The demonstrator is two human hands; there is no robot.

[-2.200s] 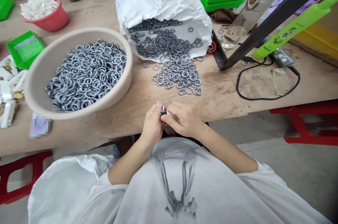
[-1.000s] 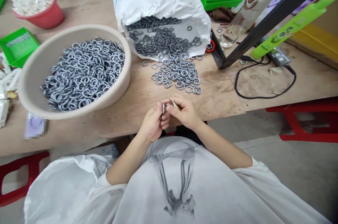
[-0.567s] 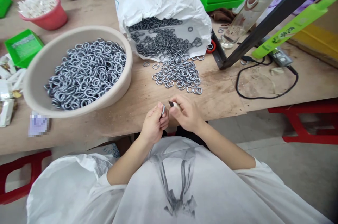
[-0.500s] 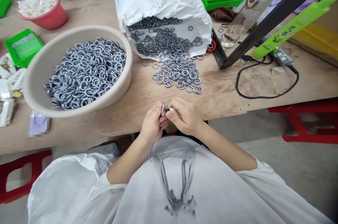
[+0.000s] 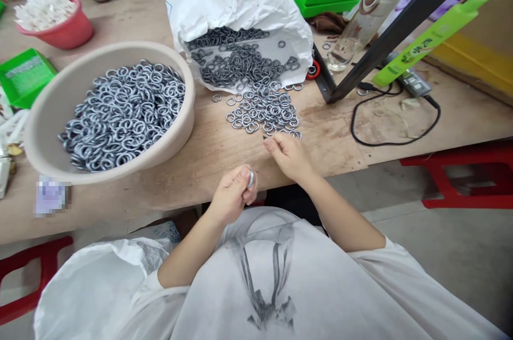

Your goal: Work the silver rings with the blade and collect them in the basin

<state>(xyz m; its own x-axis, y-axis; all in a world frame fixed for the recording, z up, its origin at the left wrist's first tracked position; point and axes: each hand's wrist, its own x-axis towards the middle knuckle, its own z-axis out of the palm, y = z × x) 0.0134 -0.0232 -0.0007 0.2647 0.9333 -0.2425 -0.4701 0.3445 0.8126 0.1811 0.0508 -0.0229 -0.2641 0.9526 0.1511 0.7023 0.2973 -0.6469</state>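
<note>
Pinching a small grey metal ring (image 5: 251, 178): left hand (image 5: 232, 195) | right hand (image 5: 287, 154): fingers loosely spread beside loose rings (image 5: 262, 110)

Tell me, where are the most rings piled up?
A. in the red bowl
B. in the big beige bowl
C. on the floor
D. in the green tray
B: the beige bowl is heaped with grey rings, more than lie in the white bag or loose on the table.
</note>
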